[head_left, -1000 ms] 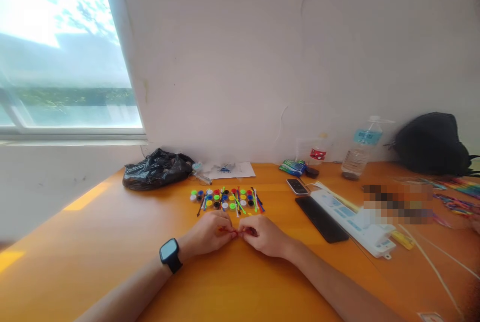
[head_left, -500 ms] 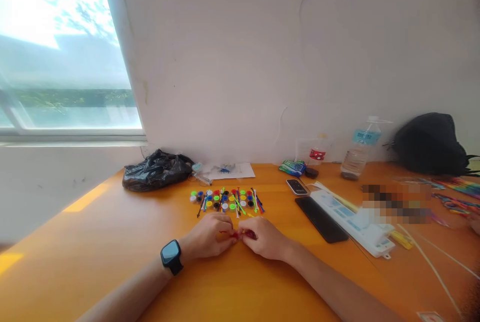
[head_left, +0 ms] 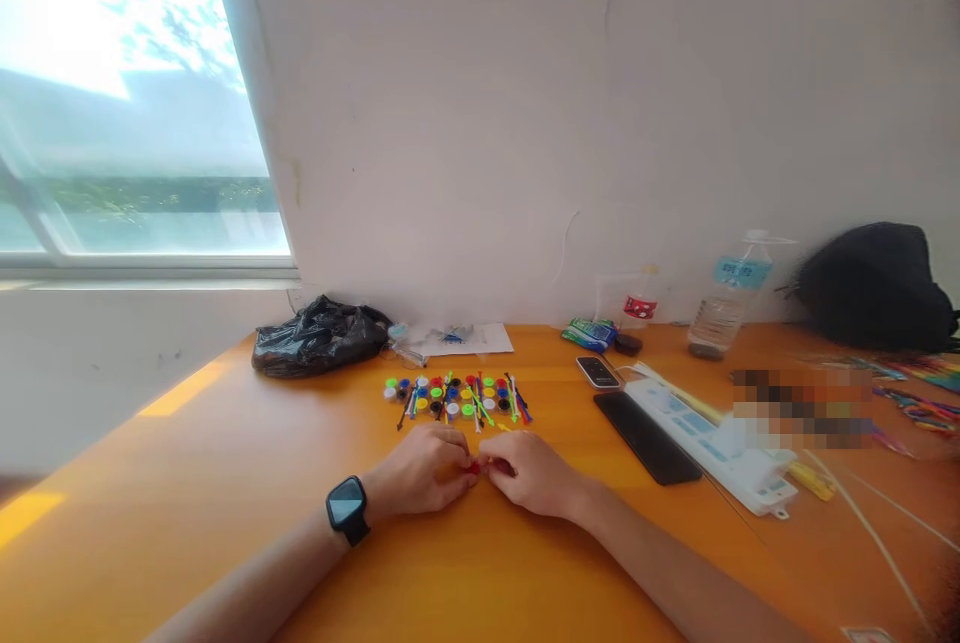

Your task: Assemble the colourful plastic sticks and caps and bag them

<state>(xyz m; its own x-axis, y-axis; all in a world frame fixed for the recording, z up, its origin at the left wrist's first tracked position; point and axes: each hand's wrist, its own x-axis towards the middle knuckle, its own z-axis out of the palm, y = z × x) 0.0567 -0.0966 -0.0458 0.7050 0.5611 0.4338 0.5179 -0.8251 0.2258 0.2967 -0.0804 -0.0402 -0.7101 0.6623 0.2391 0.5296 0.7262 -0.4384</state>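
My left hand (head_left: 427,468), with a smartwatch (head_left: 347,506) on its wrist, is closed in a pinch on a small red piece (head_left: 474,468). Only a bit of that piece shows at the fingertips; its kind is hidden. Right beside it, my right hand (head_left: 529,471) is also pinched, its fingertips meeting the left ones at the red piece. Just beyond both hands lie rows of small round coloured caps (head_left: 466,411), with thin coloured plastic sticks (head_left: 513,398) laid across and between them. A yellow stick (head_left: 504,427) lies close to my right fingers.
A black plastic bag (head_left: 322,338) and a paper sheet (head_left: 487,339) lie at the back. On the right are a black phone (head_left: 646,438), a white power strip (head_left: 705,443), a small white device (head_left: 598,372), a water bottle (head_left: 731,298) and a black bag (head_left: 874,288).
The view has shifted slightly, so the scene sits a little to the right. A red strip that showed by my left fingers is now out of sight. Both hands stay pinched together.
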